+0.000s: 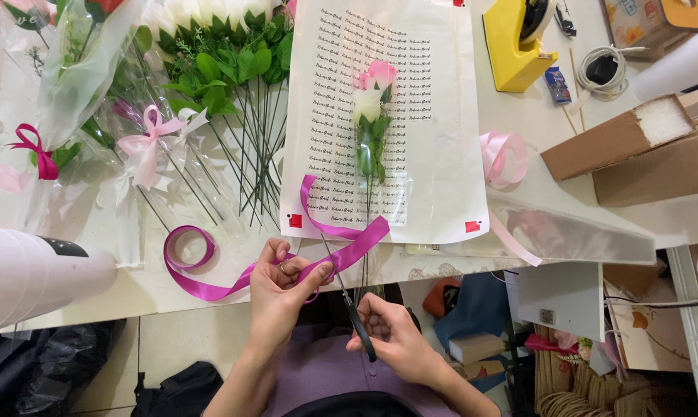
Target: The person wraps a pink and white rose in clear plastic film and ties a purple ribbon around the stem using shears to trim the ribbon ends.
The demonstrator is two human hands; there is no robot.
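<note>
My left hand (281, 284) pinches a magenta ribbon (204, 290) just off the table's front edge. The ribbon loops left to a curl and runs right up onto a clear printed wrapping sheet (434, 123). My right hand (391, 336) grips black-handled scissors (347, 297), blades pointing up toward the ribbon beside my left fingers. On the sheet lies a small wrapped stem with a pink and a white rose (374, 100).
Wrapped bouquets with pink bows (144, 143) and loose green stems (241, 93) lie at the left. A white roll (32, 274) sits front left. Yellow tape dispenser (519, 38), pale pink ribbon (503, 158) and cardboard boxes (635, 143) stand right. Bags and boxes fill the floor.
</note>
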